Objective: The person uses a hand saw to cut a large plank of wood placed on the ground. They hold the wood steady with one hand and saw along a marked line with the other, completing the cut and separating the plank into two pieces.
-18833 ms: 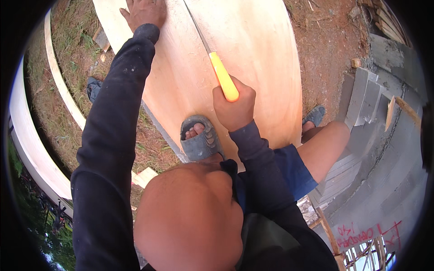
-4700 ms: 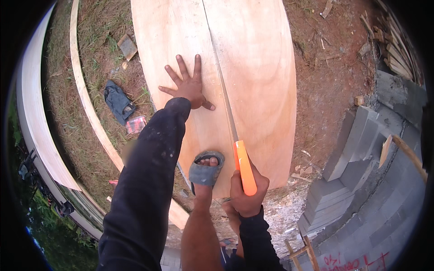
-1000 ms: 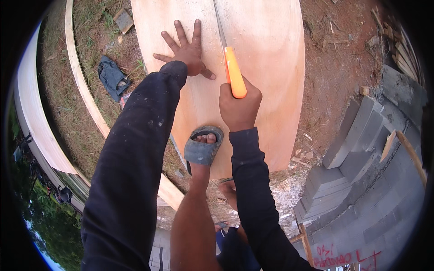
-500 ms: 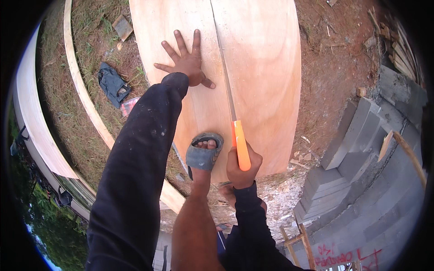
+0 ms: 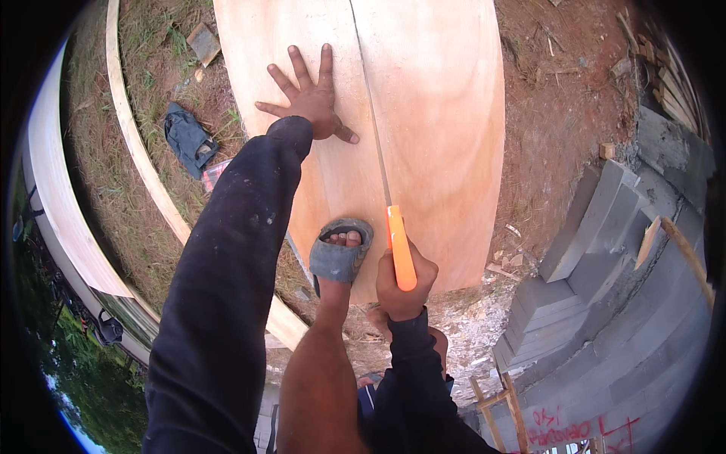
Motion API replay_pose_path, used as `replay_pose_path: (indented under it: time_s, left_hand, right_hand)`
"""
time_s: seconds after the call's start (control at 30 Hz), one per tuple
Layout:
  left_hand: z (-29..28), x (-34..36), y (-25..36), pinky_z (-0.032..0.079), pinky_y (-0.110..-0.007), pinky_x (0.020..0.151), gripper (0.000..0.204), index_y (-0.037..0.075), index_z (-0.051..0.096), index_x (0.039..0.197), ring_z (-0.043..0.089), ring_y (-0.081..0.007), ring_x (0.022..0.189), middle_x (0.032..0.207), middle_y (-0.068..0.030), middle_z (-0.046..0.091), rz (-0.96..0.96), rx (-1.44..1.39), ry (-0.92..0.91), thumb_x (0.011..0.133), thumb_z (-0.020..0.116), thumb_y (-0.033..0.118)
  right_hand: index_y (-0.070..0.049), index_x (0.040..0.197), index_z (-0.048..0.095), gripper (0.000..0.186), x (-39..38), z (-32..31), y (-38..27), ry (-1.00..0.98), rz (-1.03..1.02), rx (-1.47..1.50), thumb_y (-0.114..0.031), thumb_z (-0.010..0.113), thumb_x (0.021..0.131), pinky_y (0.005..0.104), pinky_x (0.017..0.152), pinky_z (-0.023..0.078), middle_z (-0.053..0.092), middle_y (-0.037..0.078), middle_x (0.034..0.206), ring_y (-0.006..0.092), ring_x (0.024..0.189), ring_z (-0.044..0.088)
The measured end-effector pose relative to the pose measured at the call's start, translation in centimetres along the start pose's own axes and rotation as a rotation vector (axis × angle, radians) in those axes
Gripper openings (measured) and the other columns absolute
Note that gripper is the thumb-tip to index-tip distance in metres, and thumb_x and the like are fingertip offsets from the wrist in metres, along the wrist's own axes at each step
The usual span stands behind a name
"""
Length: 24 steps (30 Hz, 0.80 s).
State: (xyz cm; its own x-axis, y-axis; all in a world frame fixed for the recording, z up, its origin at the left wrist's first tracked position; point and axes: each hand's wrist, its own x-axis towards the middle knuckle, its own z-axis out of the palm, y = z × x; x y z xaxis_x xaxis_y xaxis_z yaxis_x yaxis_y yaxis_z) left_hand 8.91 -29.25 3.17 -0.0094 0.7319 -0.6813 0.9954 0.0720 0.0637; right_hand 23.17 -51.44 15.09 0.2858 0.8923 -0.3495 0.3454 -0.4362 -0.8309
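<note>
A pale plywood sheet point(image 5: 446, 136) lies in front of me, with a long dark cut line running up it. My left hand point(image 5: 311, 97) presses flat on the sheet left of the line, its fingers spread. In my right hand point(image 5: 407, 284) is the orange handle of a handsaw point(image 5: 398, 242), gripped near the sheet's close edge. The saw's thin blade points away along the cut; how deep it sits in the wood I cannot tell. My foot in a grey slide sandal point(image 5: 342, 250) stands on the sheet between my two arms.
Grey concrete blocks point(image 5: 582, 234) and a block wall point(image 5: 635, 363) stand at the right. Long timber strips point(image 5: 136, 144) run along the left over grass. A dark cloth bag point(image 5: 187, 140) and a wood scrap point(image 5: 203, 44) lie left of the sheet.
The right hand and saw handle have shifted slightly toward me. My left hand stays flat on the sheet, a touch higher in view.
</note>
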Motion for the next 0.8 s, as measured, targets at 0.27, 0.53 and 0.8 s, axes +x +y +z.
replay_pose_path:
  time_s: [0.27,0.53,0.8]
  left_hand:
    - [0.2,0.2,0.0,0.010,-0.093,0.091,0.163,0.036,-0.019,0.157,-0.028,-0.0586,0.141,0.159,-0.0238,-0.033,0.015,-0.042,0.040,0.046,0.099,0.050]
    - [-0.6,0.1,0.5,0.009,-0.093,0.091,0.164,0.036,-0.019,0.157,-0.028,-0.0597,0.140,0.159,-0.0248,-0.032,0.024,-0.025,0.046,0.044,0.100,0.050]
    - [1.0,-1.6,-0.1,0.011,-0.093,0.089,0.164,0.035,-0.019,0.157,-0.028,-0.0617,0.139,0.158,-0.0281,-0.031,0.006,-0.034,-0.024,0.045,0.100,0.048]
  right_hand:
    - [0.006,0.128,0.063,0.048,5.7,3.4,1.6,0.030,-0.023,0.085,0.004,0.058,0.080,0.0278,0.060,0.050,0.063,0.013,0.069,0.0131,0.059,0.060]
    - [0.007,0.121,0.064,0.040,12.8,4.9,-0.4,0.034,0.011,0.116,0.004,0.059,0.081,0.0304,0.058,0.049,0.063,0.015,0.069,0.0117,0.058,0.058]
    - [0.008,0.105,0.069,0.026,-1.4,-0.4,0.8,0.117,-0.048,0.086,0.005,0.057,0.083,0.0261,0.053,0.044,0.056,0.004,0.063,0.0072,0.057,0.052]
